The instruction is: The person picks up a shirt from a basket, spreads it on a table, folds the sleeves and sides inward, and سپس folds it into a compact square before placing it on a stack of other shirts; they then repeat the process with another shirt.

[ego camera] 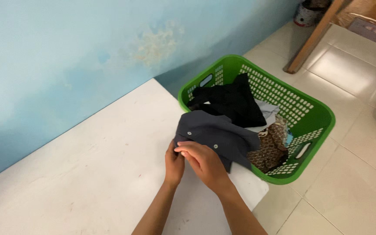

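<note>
A dark grey buttoned shirt (216,132) lies partly on the white table (88,174) and partly over the rim of a green laundry basket (312,111). My left hand (173,163) and my right hand (203,161) are side by side, both pinching the shirt's near edge at the table's right end. Inside the basket lie a black garment (236,102), a light grey piece (268,115) and a brown patterned cloth (273,148).
The table stands against a pale blue wall (66,56). The basket sits on a cream tiled floor (353,174) beside the table's corner. A wooden leg (312,37) and a small can (305,15) are at the far right.
</note>
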